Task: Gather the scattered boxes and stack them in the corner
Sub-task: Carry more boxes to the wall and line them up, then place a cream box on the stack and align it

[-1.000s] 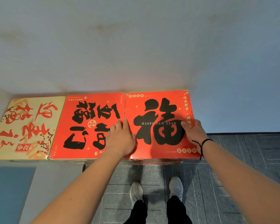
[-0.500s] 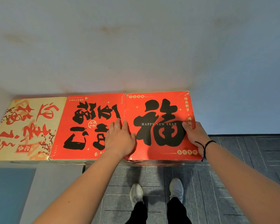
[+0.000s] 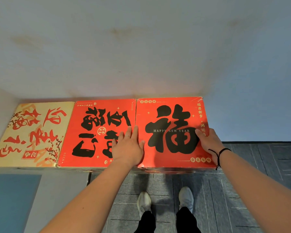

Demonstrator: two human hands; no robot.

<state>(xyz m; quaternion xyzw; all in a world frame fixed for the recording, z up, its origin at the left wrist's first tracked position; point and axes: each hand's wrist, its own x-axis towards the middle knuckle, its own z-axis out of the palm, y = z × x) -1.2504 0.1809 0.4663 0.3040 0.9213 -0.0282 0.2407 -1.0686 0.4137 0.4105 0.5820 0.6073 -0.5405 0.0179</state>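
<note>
Pale stained wall (image 3: 141, 47) behind; grey tiled floor (image 3: 250, 190); white shoes (image 3: 144, 201), black trousers (image 3: 146, 222) below.

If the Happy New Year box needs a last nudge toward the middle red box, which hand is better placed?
The right hand, probably. It grips the Happy New Year box at its outer right edge, so it can push leftward. The left hand lies flat across the seam with the middle red box.

Dim, bluish light; wide-angle edge distortion
</note>
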